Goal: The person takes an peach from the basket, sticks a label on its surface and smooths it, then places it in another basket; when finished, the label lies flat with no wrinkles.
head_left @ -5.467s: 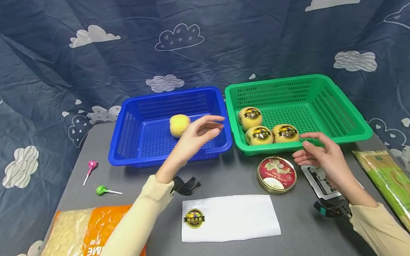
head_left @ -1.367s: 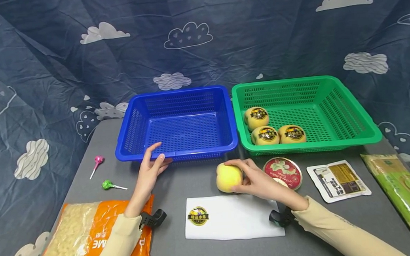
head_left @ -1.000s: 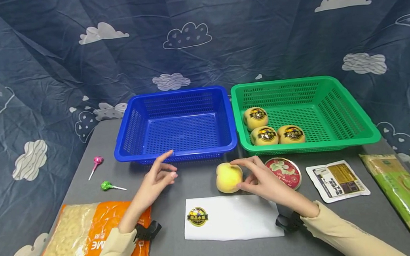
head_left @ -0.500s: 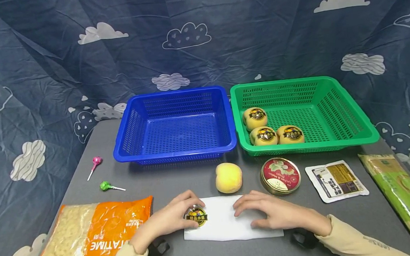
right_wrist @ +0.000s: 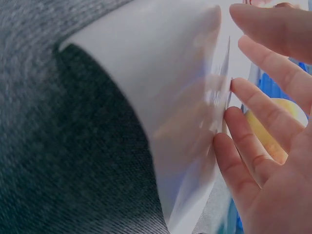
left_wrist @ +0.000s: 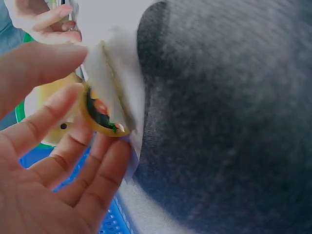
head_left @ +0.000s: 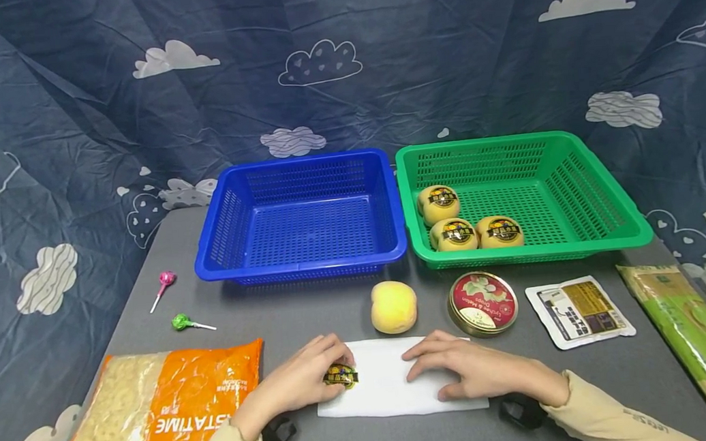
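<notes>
A white sheet lies on the grey table, bearing a round black-and-gold fruit label sticker near its left end. My left hand has its thumb and fingers curled at the sticker's edges. In the left wrist view the sticker looks tilted and partly hidden by a pale fold. The right hand rests relaxed on the sheet's right half, fingers spread. Its fingertips touch the glossy sheet in the right wrist view. Just beyond the sheet sits a plain yellow peach.
Behind stand a blue basket and a green basket with three labelled peaches. To the right are a round red tin, a white packet and a long green package. Leftward lie two lollipops and a pasta bag.
The peach went from the blue basket to the table, where the right hand released it. Both hands came down onto the sheet; the left fingers then closed in around the sticker.
</notes>
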`<state>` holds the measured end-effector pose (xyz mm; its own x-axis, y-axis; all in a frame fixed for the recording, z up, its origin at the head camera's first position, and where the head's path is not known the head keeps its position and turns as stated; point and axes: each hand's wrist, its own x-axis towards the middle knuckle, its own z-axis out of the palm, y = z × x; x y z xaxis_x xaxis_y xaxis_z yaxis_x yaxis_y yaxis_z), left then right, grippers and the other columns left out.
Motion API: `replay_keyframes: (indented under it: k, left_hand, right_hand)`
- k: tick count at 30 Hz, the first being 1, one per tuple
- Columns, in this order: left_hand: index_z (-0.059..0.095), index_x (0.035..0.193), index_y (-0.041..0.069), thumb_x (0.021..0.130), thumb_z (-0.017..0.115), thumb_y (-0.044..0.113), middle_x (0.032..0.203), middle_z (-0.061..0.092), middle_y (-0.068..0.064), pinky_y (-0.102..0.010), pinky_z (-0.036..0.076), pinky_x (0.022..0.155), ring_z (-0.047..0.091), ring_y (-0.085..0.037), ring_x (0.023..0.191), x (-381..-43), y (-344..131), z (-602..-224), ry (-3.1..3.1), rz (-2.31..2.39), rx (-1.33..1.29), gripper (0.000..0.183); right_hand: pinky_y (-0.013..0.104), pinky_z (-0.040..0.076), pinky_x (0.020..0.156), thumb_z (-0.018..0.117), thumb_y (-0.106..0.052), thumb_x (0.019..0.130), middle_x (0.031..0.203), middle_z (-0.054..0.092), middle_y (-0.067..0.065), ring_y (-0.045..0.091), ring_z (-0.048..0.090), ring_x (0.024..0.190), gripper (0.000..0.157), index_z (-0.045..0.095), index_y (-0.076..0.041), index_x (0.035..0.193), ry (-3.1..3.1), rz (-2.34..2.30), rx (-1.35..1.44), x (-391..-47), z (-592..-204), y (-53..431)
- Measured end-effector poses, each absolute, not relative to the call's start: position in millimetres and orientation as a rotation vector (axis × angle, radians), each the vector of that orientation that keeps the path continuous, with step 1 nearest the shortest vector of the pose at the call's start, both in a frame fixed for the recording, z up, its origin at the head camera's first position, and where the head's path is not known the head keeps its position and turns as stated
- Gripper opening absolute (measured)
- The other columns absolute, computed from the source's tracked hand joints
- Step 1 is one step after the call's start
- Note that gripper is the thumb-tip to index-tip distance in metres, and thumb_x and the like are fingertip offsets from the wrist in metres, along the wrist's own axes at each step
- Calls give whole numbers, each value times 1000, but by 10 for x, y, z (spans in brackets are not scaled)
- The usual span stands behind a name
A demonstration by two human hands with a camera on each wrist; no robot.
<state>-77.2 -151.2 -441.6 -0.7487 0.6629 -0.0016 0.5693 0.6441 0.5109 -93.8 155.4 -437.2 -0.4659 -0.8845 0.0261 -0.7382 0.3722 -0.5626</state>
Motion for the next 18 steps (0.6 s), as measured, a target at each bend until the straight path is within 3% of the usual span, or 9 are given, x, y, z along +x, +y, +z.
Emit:
replay_keyframes:
  k: [8,18]
  left_hand:
    - [56,99,14,77,69,13,94,52,5,-25,46,71,51,-11,81,-894,-1512,-4302,2581,1132,1035,26]
    - [54,104,8,78,69,7,103,51,1,-28,48,77,53,-13,90,-1222,-1184,-4067,2586,1475,1234,31]
  right_hand:
    - [39,39,88,71,-15,71,127,49,-6,15,41,114,43,60,-29,111,2353,-754,-1430,-930,-4377,1564]
    - [40,38,90,69,-17,75,128,48,-7,14,40,115,39,60,-29,110,2326,-763,-1352,-935,-4369,1564]
